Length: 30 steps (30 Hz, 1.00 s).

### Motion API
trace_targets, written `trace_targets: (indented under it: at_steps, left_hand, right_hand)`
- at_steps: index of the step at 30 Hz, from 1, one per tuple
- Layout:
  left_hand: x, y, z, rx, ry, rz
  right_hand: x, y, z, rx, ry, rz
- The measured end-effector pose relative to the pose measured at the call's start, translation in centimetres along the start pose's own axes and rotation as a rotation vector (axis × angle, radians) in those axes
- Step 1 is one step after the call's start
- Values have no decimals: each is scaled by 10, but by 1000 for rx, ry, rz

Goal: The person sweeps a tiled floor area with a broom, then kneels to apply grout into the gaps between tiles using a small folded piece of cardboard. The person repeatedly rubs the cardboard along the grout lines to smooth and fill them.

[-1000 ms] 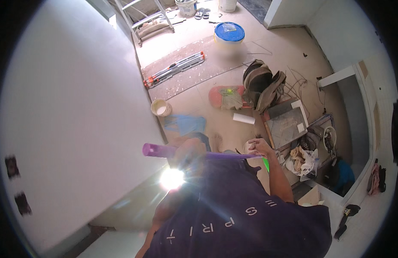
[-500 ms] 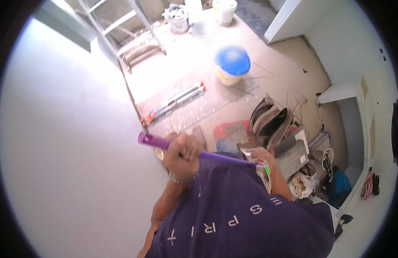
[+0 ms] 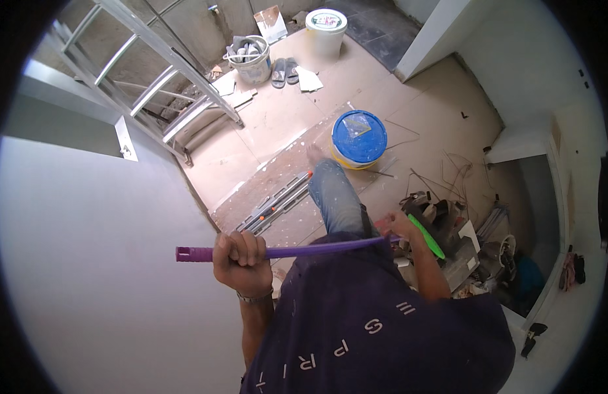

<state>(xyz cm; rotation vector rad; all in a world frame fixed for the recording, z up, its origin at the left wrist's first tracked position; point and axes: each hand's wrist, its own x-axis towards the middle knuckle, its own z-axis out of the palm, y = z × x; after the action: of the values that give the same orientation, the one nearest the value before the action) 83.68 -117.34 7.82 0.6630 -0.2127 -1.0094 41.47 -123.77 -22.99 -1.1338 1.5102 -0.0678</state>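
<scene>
My left hand [image 3: 245,259], with a bracelet or watch on its wrist, is wrapped round a long purple stick [image 3: 310,250] close to its darker, ribbed grip end. The stick lies nearly level across the front of my dark shirt. At its other end, my right hand [image 3: 399,226] is closed on it, though my fingers partly hide the hold. A bright green, elongated piece [image 3: 427,236] shows just past my right hand. Whether it joins the stick, I cannot tell.
A blue-lidded bucket [image 3: 360,136] stands ahead, beside my leg. On the floor lie metal rails [image 3: 277,205]. A ladder [image 3: 156,88] leans at the far left; beyond stand a filled bucket [image 3: 250,60] and a white lidded bucket [image 3: 326,33]. Tools and bags crowd the right.
The purple stick has swung from slanting to nearly level, and my left hand has shifted left and lower. My leg now reaches forward beside the blue-lidded bucket. More of the green piece shows.
</scene>
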Motion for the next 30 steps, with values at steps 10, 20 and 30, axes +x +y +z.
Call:
trace_targets:
  at_steps: [10, 20, 30]
  left_hand:
    - [272, -68, 103, 174, 189, 16]
    - [466, -120, 189, 186, 176, -168]
    - [653, -187, 237, 58, -173, -444]
  right_hand:
    - [220, -185, -60, 51, -318, 215]
    - [288, -286, -143, -3, -377, 109]
    - [362, -362, -166, 315, 94, 329]
